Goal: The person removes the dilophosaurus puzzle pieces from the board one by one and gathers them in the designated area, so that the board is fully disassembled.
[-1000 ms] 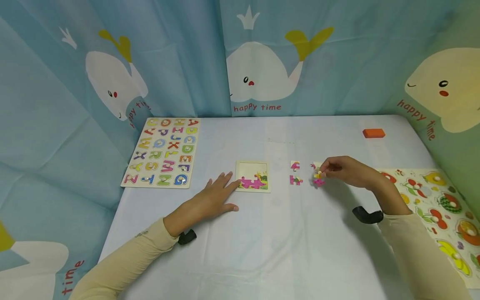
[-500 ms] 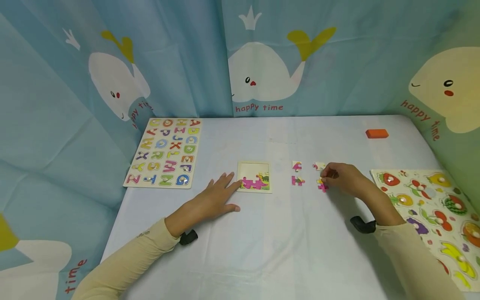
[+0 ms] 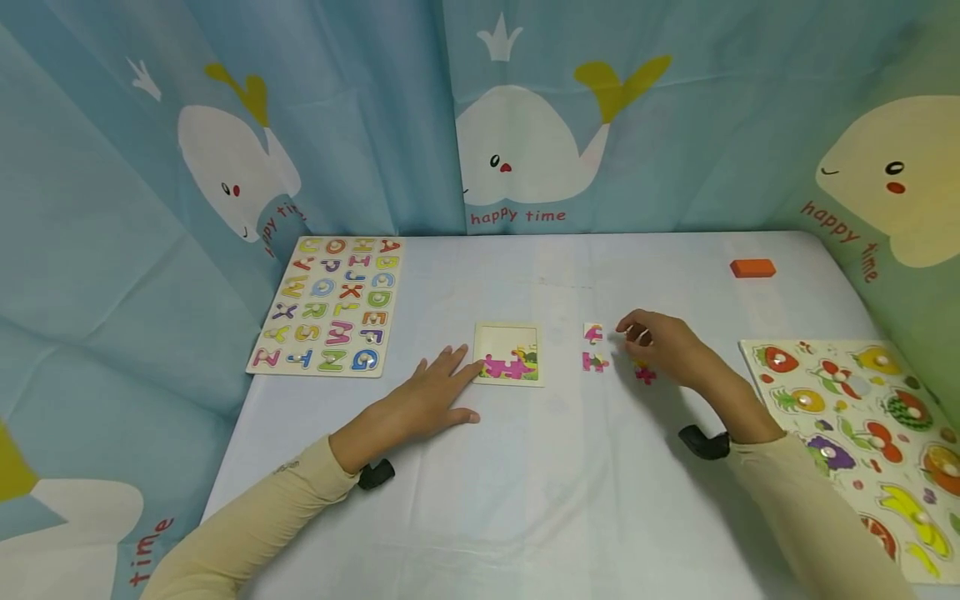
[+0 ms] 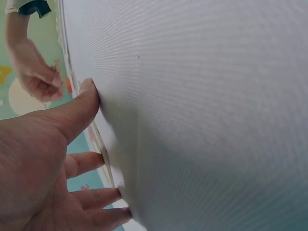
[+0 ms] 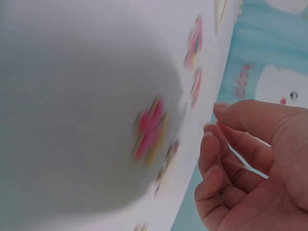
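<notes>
My left hand [image 3: 427, 400] lies spread on the table, its index fingertip at the left edge of a small wooden puzzle frame [image 3: 495, 333]. Inside the frame, joined pieces show a pink shape across the bottom and right. My right hand [image 3: 671, 350] hovers over the loose pieces with loosely bent fingers, and nothing shows between thumb and fingertips in the right wrist view. Below it lies a pink and yellow puzzle piece [image 3: 645, 375]. Another piece [image 5: 167, 161] beside that one is hidden by the hand in the head view. To the left lie an upper piece [image 3: 593, 333] and a lower piece [image 3: 595, 362].
An alphabet board [image 3: 326, 308] stands at the back left of the table. On the right lies a fruit puzzle board [image 3: 847, 417], partly beyond the right forearm. An orange block [image 3: 753, 268] sits at the back right. A printed whale curtain [image 3: 337, 150] encloses the table.
My right hand has set down the pink and yellow piece, let go, and moved up and left above the pieces. The left hand stays in place.
</notes>
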Demonstrator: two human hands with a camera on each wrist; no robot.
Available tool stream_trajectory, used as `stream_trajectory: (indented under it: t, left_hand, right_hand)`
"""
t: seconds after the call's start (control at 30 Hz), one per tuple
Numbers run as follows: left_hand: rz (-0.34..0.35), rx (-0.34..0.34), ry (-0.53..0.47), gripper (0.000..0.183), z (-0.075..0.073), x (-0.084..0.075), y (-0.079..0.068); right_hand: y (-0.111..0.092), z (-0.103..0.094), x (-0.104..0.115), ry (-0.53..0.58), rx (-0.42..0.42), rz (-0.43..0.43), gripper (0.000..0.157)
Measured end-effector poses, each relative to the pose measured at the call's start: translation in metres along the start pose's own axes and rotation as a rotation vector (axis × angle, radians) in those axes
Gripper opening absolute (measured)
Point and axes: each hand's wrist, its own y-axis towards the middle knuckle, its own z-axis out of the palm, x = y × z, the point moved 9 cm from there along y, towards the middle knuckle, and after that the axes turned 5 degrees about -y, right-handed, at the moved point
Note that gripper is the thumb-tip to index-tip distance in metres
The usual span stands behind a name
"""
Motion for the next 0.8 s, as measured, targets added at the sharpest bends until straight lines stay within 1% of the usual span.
stream_trajectory:
  t: [0.13,0.27,0.4,0.57,0.8]
  left_hand:
    - [-0.001,0.001,0.005,0.084,0.000,0.001,0.000]
    - [0.001,0.000,0.001,0.084,0.000,0.001,0.000]
    - [-0.004,0.006,-0.001,0.085,0.001,0.001,0.000]
    - [-0.006,0.012,0.004,0.084,0.001,0.002,0.000]
    - [-0.004,0.014,0.022,0.085,0.002,0.002,0.001]
  right_hand:
    - [0.010,0.010,0.030,0.036,-0.003,-0.064,0.029]
    - [0.019,0.025,0.057,0.056,0.000,-0.124,0.032]
    - [0.026,0.039,0.075,0.061,0.016,-0.150,0.034]
    - [0.032,0.055,0.087,0.072,0.048,-0.146,0.035]
    - [0.039,0.070,0.094,0.052,0.056,-0.144,0.033]
